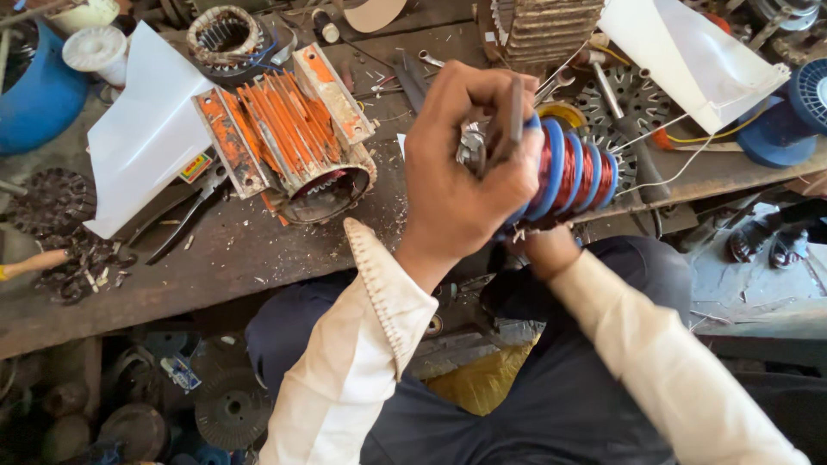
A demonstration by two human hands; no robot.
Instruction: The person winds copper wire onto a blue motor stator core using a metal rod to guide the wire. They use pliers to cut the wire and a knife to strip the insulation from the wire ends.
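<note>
My left hand (pixel 461 172) is raised in the middle of the view, fingers closed around a dark flat metal tool (pixel 515 116) held against the metal end of a winding former (pixel 573 172). The former has several blue discs with copper wire wound between them. My right hand (pixel 551 248) is underneath the former and holds it from below; only its wrist and cream sleeve show. Thin wire strands trail from the former toward the right.
An orange finned motor housing (pixel 284 129) lies on the worn wooden bench (pixel 241 258), beside a white sheet (pixel 142 138) and pliers (pixel 185 215). A wound stator (pixel 226 34), a blue tub (pixel 34 95), a blue spool (pixel 788 116) and a hammer (pixel 624 120) sit around it.
</note>
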